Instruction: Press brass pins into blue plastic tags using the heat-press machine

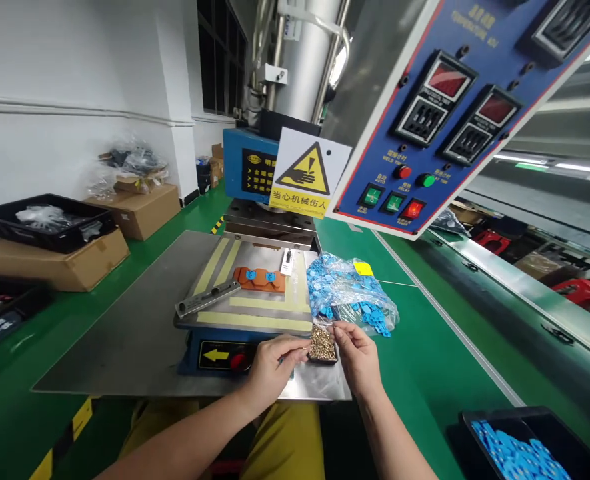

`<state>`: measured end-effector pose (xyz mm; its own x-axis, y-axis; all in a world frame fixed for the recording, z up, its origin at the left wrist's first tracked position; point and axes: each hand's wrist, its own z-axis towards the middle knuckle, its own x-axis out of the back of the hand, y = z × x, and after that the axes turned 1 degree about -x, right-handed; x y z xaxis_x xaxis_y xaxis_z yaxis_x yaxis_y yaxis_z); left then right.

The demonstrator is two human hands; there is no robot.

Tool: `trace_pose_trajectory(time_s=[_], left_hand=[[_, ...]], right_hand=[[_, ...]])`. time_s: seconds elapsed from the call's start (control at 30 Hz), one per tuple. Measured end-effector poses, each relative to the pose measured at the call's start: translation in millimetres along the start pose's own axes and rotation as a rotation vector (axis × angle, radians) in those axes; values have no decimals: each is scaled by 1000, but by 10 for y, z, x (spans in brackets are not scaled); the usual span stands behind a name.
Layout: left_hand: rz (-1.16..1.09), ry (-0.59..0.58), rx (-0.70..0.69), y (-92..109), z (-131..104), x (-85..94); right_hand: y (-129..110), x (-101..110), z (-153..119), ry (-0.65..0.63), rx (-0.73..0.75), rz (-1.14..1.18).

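Observation:
My left hand [277, 360] is closed in a pinch at the left side of a small dark tray [323, 362] heaped with small brass pieces [322, 341]. A tiny brass-coloured piece seems to show at its fingertips. On the tray's right side my right hand [357, 355] pinches thumb and fingers together near the rim; what they hold is too small to make out. Beyond the hands, an orange-brown fixture [262, 285] on the machine's plate carries two blue parts [251, 275]. A clear bag of blue parts [347, 287] lies behind the tray.
A metal bar [207, 300] lies across the taped plate [255, 319]. A control box [399, 153] and a warning sign [307, 175] hang above. At lower right stands a black bin [539, 427] with blue parts. Cartons [145, 210] stand along the left wall.

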<state>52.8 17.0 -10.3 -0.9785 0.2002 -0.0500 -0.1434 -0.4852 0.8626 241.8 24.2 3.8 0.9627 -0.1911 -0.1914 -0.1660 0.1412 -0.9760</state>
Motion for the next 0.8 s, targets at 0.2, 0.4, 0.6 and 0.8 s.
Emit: trace_pose_trajectory(time_s=[0.2,0.4,0.6,0.8], left_hand=[[-6,20,14,85,-55,220],[-44,53,16,155,-124,392],[23,67,-6,210,-124,586],[146,91,-87,234,-100,773]], right_hand=[[-110,-350,-1,-57,-12,65],[-137,-637,88,-126,-33,101],[-125,-806,269,-152,55,-88],[-114,-905,444,-218,151,-250]])
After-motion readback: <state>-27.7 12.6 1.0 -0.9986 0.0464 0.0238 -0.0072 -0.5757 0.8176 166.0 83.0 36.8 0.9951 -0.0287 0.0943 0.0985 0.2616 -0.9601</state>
